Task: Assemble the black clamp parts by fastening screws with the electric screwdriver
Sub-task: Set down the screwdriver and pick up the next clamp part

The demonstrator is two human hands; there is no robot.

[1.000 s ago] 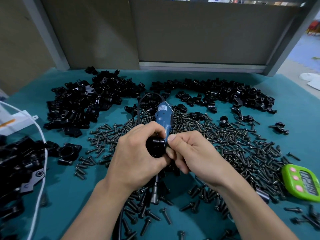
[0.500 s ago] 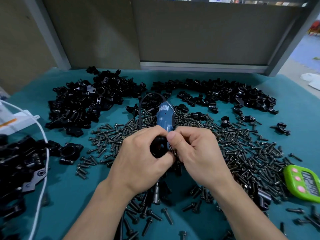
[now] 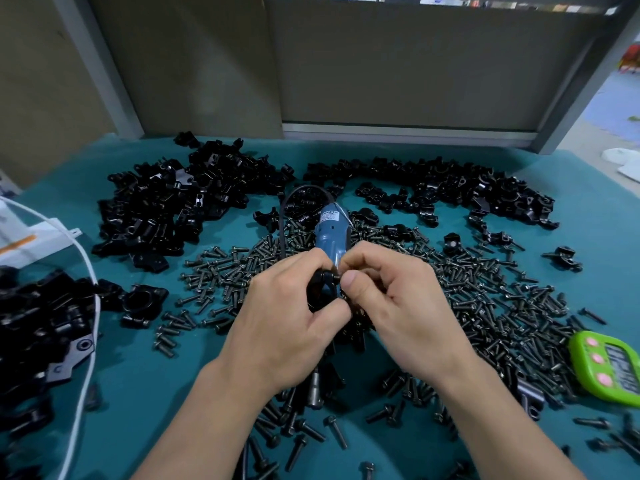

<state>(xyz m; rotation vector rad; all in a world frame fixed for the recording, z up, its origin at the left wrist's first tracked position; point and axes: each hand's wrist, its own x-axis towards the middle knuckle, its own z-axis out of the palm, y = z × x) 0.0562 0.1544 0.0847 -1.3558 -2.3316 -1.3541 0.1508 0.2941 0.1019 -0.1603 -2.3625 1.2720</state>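
Observation:
My left hand [image 3: 287, 327] grips a black clamp part [image 3: 320, 289] above the middle of the table. My right hand [image 3: 398, 306] pinches a small screw [image 3: 335, 277] at the top of that clamp, thumb and forefinger closed on it. The blue electric screwdriver [image 3: 330, 233] lies on the screw pile just behind both hands, its black cord looping to the left; its metal bit end [image 3: 314, 389] shows below my left wrist. Loose dark screws [image 3: 485, 306] cover the teal mat around my hands.
Heaps of black clamp parts lie at the back left [image 3: 166, 209], back right [image 3: 450, 188] and near left [image 3: 38, 327]. A white cable [image 3: 86, 341] curves down the left side. A green timer [image 3: 613, 365] sits at the right edge. A grey panel stands behind the table.
Both hands have risen slightly and closed together over the clamp. My right thumb and forefinger have shifted from the clamp's side to its top, where they now hold the screw.

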